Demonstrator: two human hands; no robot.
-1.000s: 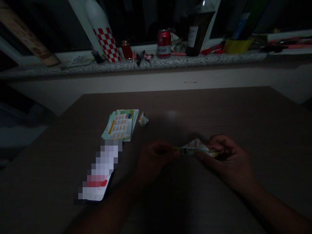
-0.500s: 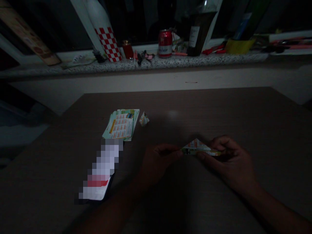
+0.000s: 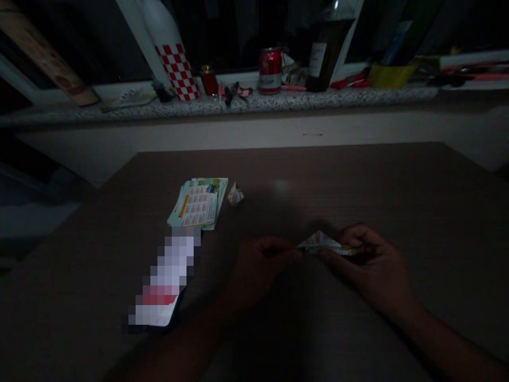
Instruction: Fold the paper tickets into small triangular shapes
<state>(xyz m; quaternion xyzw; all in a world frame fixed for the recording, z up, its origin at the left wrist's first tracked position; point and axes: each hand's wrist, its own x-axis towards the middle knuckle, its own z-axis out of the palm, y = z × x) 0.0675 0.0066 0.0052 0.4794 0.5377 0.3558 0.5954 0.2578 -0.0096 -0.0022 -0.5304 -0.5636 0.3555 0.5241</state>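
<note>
A small printed paper (image 3: 320, 240), folded to a triangle with a strip along its lower edge, is held just above the table between both hands. My left hand (image 3: 262, 265) pinches its left corner between thumb and fingers. On the right side, my right hand (image 3: 374, 265) grips the paper, thumb along the lower edge and fingers curled behind. To the left lies a stack of printed paper slips (image 3: 201, 204). Beside that stack sits a small folded paper piece (image 3: 235, 195) with pointed corners.
A phone (image 3: 165, 281) with a lit, pixelated screen lies left of my left forearm on the wooden table (image 3: 358, 175). Along the granite windowsill (image 3: 278, 101) stand a checkered bottle (image 3: 177, 69), a red can (image 3: 270, 71), a dark bottle (image 3: 318, 61) and a small red jar (image 3: 209, 80).
The folded paper has tipped slightly, so its lower strip shows less. My left fingers have shifted a little to the right along its left corner.
</note>
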